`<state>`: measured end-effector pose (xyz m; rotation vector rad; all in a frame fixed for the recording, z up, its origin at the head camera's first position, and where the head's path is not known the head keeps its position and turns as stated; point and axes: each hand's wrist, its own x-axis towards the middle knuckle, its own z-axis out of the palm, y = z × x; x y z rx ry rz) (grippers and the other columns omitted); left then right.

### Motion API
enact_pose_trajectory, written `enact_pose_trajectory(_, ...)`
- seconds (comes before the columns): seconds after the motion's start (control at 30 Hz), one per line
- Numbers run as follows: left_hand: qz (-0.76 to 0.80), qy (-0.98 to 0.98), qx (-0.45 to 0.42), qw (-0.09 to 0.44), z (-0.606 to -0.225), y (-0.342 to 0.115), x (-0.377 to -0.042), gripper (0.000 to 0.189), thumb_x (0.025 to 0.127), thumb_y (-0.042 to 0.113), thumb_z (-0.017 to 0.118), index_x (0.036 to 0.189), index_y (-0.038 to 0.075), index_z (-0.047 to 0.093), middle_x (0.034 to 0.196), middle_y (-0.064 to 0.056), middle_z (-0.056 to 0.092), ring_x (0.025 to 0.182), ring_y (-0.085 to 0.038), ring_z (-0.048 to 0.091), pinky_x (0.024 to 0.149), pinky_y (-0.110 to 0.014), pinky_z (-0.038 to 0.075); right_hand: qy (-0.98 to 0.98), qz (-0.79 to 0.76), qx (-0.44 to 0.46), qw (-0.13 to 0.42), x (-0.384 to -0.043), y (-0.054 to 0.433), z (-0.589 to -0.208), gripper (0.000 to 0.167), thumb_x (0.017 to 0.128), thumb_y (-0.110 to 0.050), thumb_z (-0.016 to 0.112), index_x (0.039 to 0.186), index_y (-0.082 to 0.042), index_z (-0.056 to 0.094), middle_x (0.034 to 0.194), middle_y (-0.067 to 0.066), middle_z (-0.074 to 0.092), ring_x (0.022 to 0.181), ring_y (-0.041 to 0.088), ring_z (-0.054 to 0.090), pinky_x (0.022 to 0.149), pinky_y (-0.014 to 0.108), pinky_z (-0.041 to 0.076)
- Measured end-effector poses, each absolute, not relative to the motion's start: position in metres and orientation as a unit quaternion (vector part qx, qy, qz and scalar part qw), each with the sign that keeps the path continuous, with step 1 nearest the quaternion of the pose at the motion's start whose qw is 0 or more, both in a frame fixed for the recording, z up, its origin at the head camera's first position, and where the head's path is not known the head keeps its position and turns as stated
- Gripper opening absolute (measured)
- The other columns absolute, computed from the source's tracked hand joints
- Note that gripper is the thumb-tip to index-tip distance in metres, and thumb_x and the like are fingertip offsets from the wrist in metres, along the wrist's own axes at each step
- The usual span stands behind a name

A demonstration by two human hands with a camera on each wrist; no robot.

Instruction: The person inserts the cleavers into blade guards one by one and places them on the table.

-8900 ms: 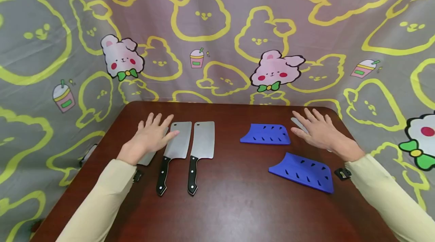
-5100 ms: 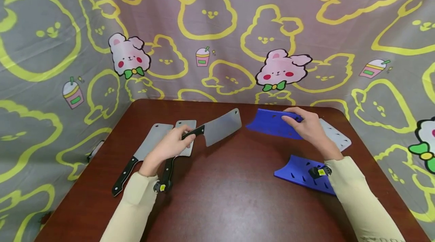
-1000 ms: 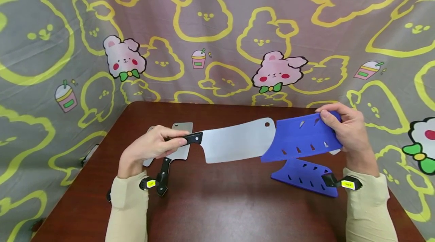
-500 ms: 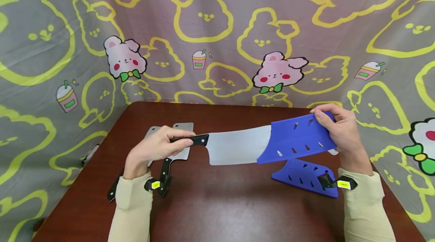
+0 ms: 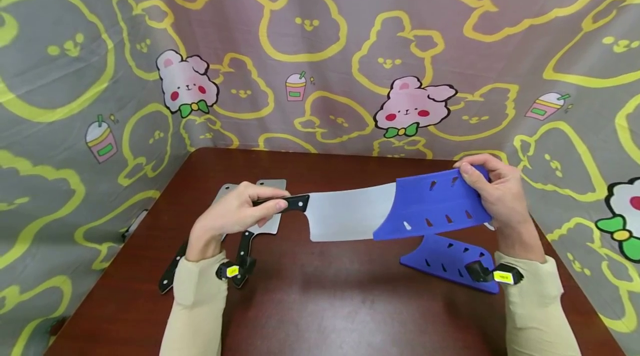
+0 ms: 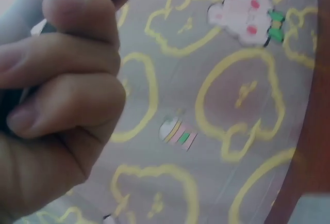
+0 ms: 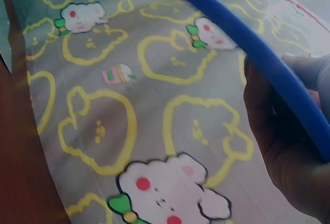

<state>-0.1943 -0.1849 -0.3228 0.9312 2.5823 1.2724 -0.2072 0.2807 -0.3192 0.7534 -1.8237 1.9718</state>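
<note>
In the head view my left hand [image 5: 237, 214] grips the black handle of a cleaver [image 5: 345, 214], its blade held level above the table and pointing right. The blade's far end is inside a blue blade sheath [image 5: 435, 206] with drop-shaped slots. My right hand [image 5: 500, 195] pinches the sheath at its outer end, thumb on the near face. The left wrist view shows the left hand's fingers [image 6: 77, 59] curled round the dark handle. In the right wrist view the blue sheath [image 7: 247, 43] appears edge-on in the right hand's grip.
Two more cleavers lie at the left of the brown table [image 5: 320, 306]: one cleaver [image 5: 272, 222] and another [image 5: 172, 270] partly behind the left hand and arm. A second blue sheath [image 5: 445, 261] lies at right. A patterned curtain [image 5: 320, 56] surrounds the table.
Since one second ago the cleaver's tip has slid into the sheath, hiding the hole near its end. The left hand moved right and the right hand slightly left; little differs from half a second ago.
</note>
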Motion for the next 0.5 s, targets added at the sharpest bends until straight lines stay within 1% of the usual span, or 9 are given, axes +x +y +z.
enact_pose_trajectory(0.13, 0.421, 0.844, 0.329, 0.054, -0.324, -0.178, -0.197, 0.024, 0.097, 0.021, 0.062, 0.119, 0.013, 0.07, 0.056, 0.004, 0.049, 0.048, -0.011, 0.046, 0.042, -0.027, 0.032, -0.65, 0.69, 0.265, 0.173, -0.205, 0.276, -0.319, 0.018, 0.093, 0.012, 0.053, 0.101, 0.004, 0.067, 0.087, 0.001, 0.072, 0.058, 0.009, 0.069, 0.048, 0.022, 0.053)
enact_pose_trajectory(0.27, 0.424, 0.842, 0.332, 0.047, -0.325, -0.176, -0.196, 0.023, 0.097, 0.018, 0.062, 0.118, 0.011, 0.07, 0.057, 0.004, 0.049, 0.048, -0.011, 0.047, 0.042, -0.027, 0.033, -0.656, 0.685, 0.26, 0.181, -0.203, 0.275, -0.318, 0.018, 0.093, 0.011, 0.054, 0.1, 0.003, 0.067, 0.086, 0.001, 0.072, 0.058, 0.009, 0.069, 0.048, 0.022, 0.053)
enact_pose_trajectory(0.43, 0.423, 0.842, 0.332, 0.036, -0.325, -0.173, -0.196, 0.022, 0.097, 0.021, 0.062, 0.117, 0.014, 0.071, 0.058, 0.005, 0.051, 0.05, -0.01, 0.049, 0.043, -0.026, 0.034, -0.651, 0.689, 0.26, 0.185, -0.202, 0.276, -0.317, 0.016, 0.093, 0.012, 0.054, 0.1, 0.005, 0.067, 0.088, 0.0, 0.072, 0.059, 0.008, 0.069, 0.05, 0.021, 0.053)
enact_pose_trajectory(0.5, 0.426, 0.84, 0.335, 0.033, -0.325, -0.173, -0.197, 0.02, 0.097, 0.021, 0.062, 0.114, 0.015, 0.071, 0.058, 0.004, 0.05, 0.05, -0.01, 0.049, 0.043, -0.026, 0.034, -0.65, 0.69, 0.261, 0.183, -0.203, 0.276, -0.317, 0.016, 0.093, 0.012, 0.053, 0.1, 0.006, 0.066, 0.088, 0.0, 0.072, 0.059, 0.008, 0.069, 0.05, 0.021, 0.054)
